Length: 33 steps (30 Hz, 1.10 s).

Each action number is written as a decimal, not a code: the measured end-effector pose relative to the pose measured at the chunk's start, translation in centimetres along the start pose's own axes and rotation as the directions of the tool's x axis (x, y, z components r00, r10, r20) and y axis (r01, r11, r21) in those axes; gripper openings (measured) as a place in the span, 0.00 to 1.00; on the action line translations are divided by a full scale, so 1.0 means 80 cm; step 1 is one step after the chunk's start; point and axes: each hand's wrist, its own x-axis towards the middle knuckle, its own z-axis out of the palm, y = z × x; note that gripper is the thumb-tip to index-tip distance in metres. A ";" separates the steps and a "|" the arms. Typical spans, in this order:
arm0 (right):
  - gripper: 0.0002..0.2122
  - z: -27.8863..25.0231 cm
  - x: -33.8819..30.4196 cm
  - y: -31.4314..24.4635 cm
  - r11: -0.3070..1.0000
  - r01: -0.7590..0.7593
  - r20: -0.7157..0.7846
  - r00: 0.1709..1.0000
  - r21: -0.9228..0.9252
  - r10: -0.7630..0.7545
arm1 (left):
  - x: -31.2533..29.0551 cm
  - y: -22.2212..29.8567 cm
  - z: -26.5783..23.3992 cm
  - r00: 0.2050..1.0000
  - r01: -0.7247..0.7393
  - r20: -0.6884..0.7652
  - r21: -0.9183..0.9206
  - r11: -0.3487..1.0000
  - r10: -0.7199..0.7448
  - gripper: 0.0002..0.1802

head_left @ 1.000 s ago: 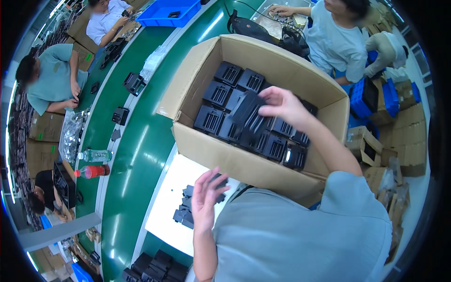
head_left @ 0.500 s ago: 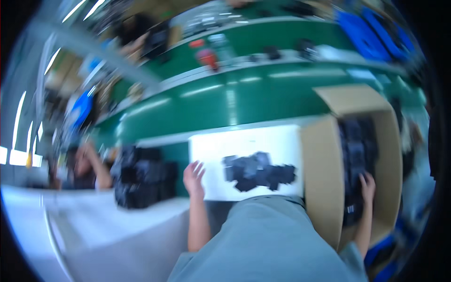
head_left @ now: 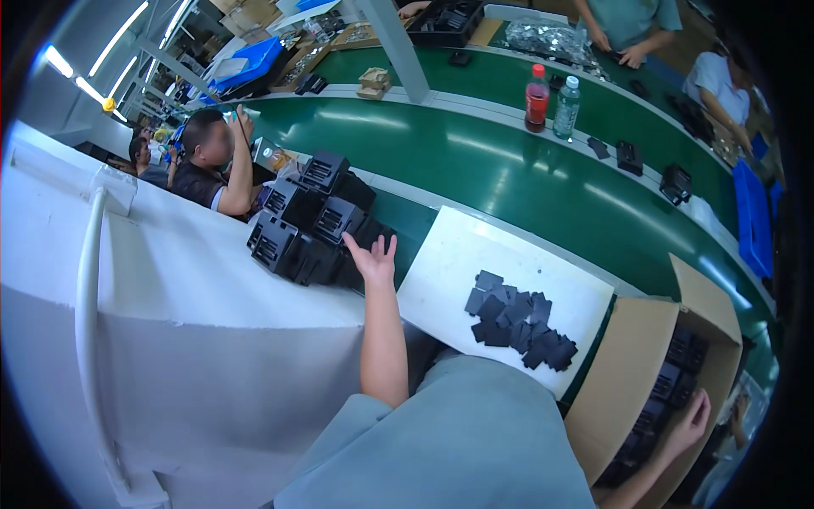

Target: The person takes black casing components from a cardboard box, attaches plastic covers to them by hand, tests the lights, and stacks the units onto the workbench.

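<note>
My left hand (head_left: pixel 373 259) is open, palm up with fingers spread, at the right edge of a stack of black plastic housings (head_left: pixel 297 204) on the white surface; its fingertips overlap the nearest one in view, and I cannot tell if they touch. At the lower right my right hand (head_left: pixel 688 424) reaches over the cardboard box (head_left: pixel 623 382). Its fingers are stretched out with nothing visible in them. Black housings (head_left: pixel 666 382) fill the box in rows beside that hand. Between my hands, a loose pile of flat black plates (head_left: pixel 513 318) lies on a white board (head_left: pixel 449 254).
A green conveyor belt (head_left: pixel 475 161) runs beyond the board. On its far ledge stand a red drink bottle (head_left: pixel 536 97), a clear bottle (head_left: pixel 566 106) and black parts (head_left: pixel 629 159). A white pipe (head_left: pixel 89 331) rises at left. Co-workers sit at left and stand across the belt.
The view has swung left. My left hand has gone from the board's left edge to the stacked housings. My right hand has drawn off the housings toward the box's right side.
</note>
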 end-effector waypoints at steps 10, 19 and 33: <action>0.09 0.049 -0.033 -0.108 0.977 0.200 0.083 0.975 0.078 -0.206 | 0.035 0.008 0.013 0.997 0.062 0.060 -0.333 0.941 -0.044 0.58; 0.14 0.259 -0.120 -0.283 0.894 0.132 0.828 0.339 0.427 -0.446 | 0.012 -0.012 -0.012 0.994 0.096 0.066 -0.242 0.966 -0.082 0.50; 0.60 0.670 -0.366 -0.379 0.842 -0.527 0.993 -0.044 -0.116 0.109 | -0.136 -0.025 -0.175 0.776 0.142 0.104 0.932 0.334 -0.622 0.17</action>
